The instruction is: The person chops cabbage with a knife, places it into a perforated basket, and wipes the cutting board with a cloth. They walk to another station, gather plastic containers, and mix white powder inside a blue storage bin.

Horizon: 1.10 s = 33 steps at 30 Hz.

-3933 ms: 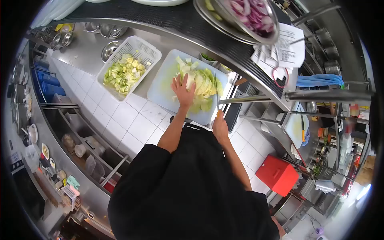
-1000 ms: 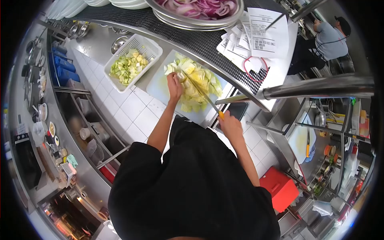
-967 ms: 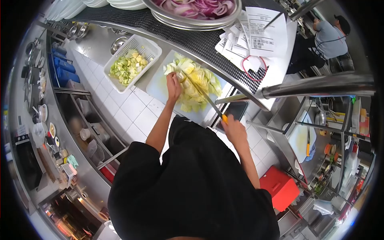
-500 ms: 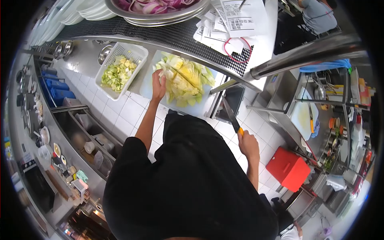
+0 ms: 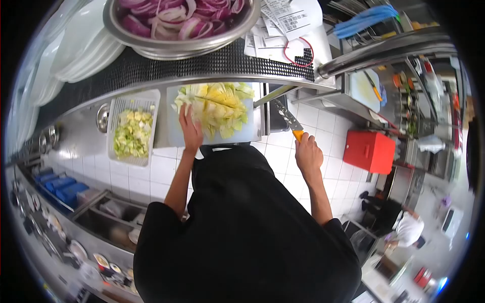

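Cut leafy cabbage (image 5: pixel 222 108) lies in a heap on a pale blue cutting board (image 5: pixel 174 132), with a long cut line across it. My left hand (image 5: pixel 190 130) rests at the left edge of the heap, its fingers spread against the leaves. To the right of the board, my right hand (image 5: pixel 308 152) is closed round the yellow handle of a knife (image 5: pixel 289 117). The blade points up and left, away from the cabbage, with small bits stuck on it. A white perforated basket (image 5: pixel 155 108) left of the board holds chopped pale green pieces (image 5: pixel 132 134).
A raised shelf (image 5: pixel 151 76) crosses above the board, bearing a metal bowl of sliced red onion (image 5: pixel 182 20), stacked white plates (image 5: pixel 83 50) and paper slips (image 5: pixel 290 22). A metal pole (image 5: pixel 389 50) stands at right. Beyond are a red box (image 5: pixel 369 151) and another person (image 5: pixel 408 227).
The knife has left the cabbage and moved right with my right hand. My left hand's fingers have spread over the leaves. The view has turned, and a person in white now shows at lower right.
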Tool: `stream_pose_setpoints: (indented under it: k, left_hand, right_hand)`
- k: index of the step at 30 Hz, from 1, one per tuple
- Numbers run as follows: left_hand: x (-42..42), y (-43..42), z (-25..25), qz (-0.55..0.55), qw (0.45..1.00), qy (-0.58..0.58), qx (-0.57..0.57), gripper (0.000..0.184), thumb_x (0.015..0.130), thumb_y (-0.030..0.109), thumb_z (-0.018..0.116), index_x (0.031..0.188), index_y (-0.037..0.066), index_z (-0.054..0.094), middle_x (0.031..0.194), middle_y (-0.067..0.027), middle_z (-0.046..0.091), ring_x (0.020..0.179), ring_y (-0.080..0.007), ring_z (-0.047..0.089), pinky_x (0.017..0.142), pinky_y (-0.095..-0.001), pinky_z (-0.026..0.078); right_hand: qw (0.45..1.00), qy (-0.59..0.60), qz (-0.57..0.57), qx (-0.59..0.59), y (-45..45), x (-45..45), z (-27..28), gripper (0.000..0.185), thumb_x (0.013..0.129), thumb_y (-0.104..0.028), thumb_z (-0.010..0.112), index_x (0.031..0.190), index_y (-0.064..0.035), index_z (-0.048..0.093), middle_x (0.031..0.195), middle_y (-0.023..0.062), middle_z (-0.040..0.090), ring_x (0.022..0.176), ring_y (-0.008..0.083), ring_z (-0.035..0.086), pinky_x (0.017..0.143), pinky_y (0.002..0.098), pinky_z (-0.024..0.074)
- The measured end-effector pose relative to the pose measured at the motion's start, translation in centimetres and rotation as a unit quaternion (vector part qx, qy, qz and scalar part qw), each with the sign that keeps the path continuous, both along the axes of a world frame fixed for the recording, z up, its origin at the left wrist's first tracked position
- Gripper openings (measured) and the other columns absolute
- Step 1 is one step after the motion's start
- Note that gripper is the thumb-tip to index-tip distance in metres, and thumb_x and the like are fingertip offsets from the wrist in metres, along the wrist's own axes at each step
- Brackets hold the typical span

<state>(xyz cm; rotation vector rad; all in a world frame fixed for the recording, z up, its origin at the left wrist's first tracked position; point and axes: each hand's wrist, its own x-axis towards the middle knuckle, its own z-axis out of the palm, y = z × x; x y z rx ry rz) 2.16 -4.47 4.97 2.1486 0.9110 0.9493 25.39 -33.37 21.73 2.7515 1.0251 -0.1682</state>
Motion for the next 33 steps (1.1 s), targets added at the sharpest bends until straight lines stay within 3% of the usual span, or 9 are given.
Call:
stream_pose_setpoints:
  k: [5, 9, 12, 19, 21, 23, 25, 28, 33]
  left_hand:
    - [7.5, -6.6, 7.2, -0.382, 0.917, -0.108, 0.030, 0.061, 0.077, -0.001, 0.054, 0.138, 0.002, 0.050, 0.146, -0.0187, 0.043, 0.136, -0.0390, 0.038, 0.113, -0.0477, 0.031]
    - [15.7, -12.4, 10.1, -0.524, 0.847, -0.048, 0.074, 0.056, 0.091, 0.013, 0.054, 0.145, 0.002, 0.042, 0.153, -0.0125, 0.038, 0.145, -0.0283, 0.030, 0.118, -0.0463, 0.023]
    - [20.6, -15.2, 5.4, -0.556, 0.824, -0.021, 0.105, 0.057, 0.095, 0.020, 0.053, 0.147, 0.002, 0.038, 0.154, -0.0115, 0.037, 0.145, -0.0251, 0.031, 0.120, -0.0475, 0.018]
    - [27.0, -15.7, -4.2, -0.435, 0.889, 0.054, 0.131, 0.055, 0.095, 0.020, 0.052, 0.145, 0.001, 0.040, 0.150, -0.0132, 0.042, 0.142, -0.0275, 0.036, 0.116, -0.0543, 0.023]
    - [28.8, -14.9, -3.7, -0.386, 0.876, 0.284, 0.061, 0.057, 0.096, 0.027, 0.051, 0.145, -0.002, 0.038, 0.153, -0.0165, 0.037, 0.144, -0.0292, 0.031, 0.118, -0.0535, 0.017]
    - [29.4, -15.4, -8.5, -0.236, 0.921, 0.310, 0.007, 0.060, 0.096, 0.024, 0.050, 0.146, -0.004, 0.034, 0.155, -0.0194, 0.032, 0.145, -0.0338, 0.028, 0.118, -0.0559, 0.017]
    - [29.9, -15.9, -7.5, -0.242, 0.933, 0.264, 0.038, 0.062, 0.093, 0.019, 0.049, 0.148, -0.003, 0.030, 0.156, -0.0207, 0.028, 0.145, -0.0370, 0.026, 0.117, -0.0580, 0.018]
    - [29.5, -18.4, -2.4, -0.320, 0.935, 0.138, 0.065, 0.067, 0.088, 0.011, 0.051, 0.150, 0.000, 0.028, 0.157, -0.0192, 0.026, 0.146, -0.0343, 0.024, 0.117, -0.0564, 0.019]
    - [29.3, -22.9, 2.8, -0.528, 0.818, 0.131, 0.187, 0.079, 0.080, -0.004, 0.049, 0.154, 0.008, 0.026, 0.161, -0.0091, 0.023, 0.149, -0.0268, 0.021, 0.120, -0.0509, 0.017]
  right_hand:
    - [0.999, -0.022, -0.038, 0.018, -0.5, -1.9, 1.3, 0.027, 0.089, -0.023, 0.068, 0.097, -0.0039, 0.051, 0.088, 0.0128, 0.060, 0.075, 0.0277, 0.068, 0.060, 0.0375, 0.0571]
    - [0.999, -0.025, -0.039, 0.015, -1.8, -1.7, 1.9, 0.026, 0.087, -0.022, 0.070, 0.096, -0.0049, 0.052, 0.088, 0.0112, 0.061, 0.076, 0.0281, 0.069, 0.061, 0.0377, 0.0574]
    - [0.998, -0.036, -0.046, 0.019, -3.6, -0.8, 2.1, 0.026, 0.086, -0.022, 0.071, 0.096, -0.0058, 0.053, 0.087, 0.0097, 0.061, 0.075, 0.0269, 0.068, 0.063, 0.0375, 0.0567]
    - [0.998, -0.064, -0.006, 0.029, -10.4, 2.8, 2.3, 0.025, 0.084, -0.022, 0.072, 0.094, -0.0083, 0.054, 0.085, 0.0072, 0.060, 0.074, 0.0232, 0.067, 0.064, 0.0360, 0.0554]
    - [0.998, -0.054, -0.020, 0.035, -12.4, 4.2, 2.0, 0.025, 0.086, -0.024, 0.070, 0.093, -0.0072, 0.054, 0.083, 0.0075, 0.062, 0.070, 0.0235, 0.067, 0.062, 0.0363, 0.0553]
    - [0.998, -0.016, -0.046, 0.049, -14.3, 6.1, 1.4, 0.025, 0.091, -0.028, 0.065, 0.093, -0.0053, 0.054, 0.080, 0.0082, 0.063, 0.065, 0.0239, 0.066, 0.060, 0.0368, 0.0549]
    - [0.992, 0.053, -0.086, 0.071, -16.0, 8.8, 0.0, 0.030, 0.096, -0.032, 0.057, 0.094, -0.0025, 0.056, 0.076, 0.0092, 0.065, 0.059, 0.0243, 0.065, 0.058, 0.0377, 0.0542]
    - [0.889, 0.335, -0.251, 0.187, -16.6, 13.2, -1.6, 0.042, 0.102, -0.037, 0.041, 0.098, 0.0014, 0.059, 0.069, 0.0077, 0.063, 0.050, 0.0185, 0.058, 0.051, 0.0346, 0.0493]
    - [0.740, 0.527, -0.289, 0.302, -15.9, 15.2, -3.2, 0.044, 0.101, -0.035, 0.036, 0.101, 0.0017, 0.059, 0.066, 0.0006, 0.050, 0.048, 0.0062, 0.040, 0.045, 0.0252, 0.0356]
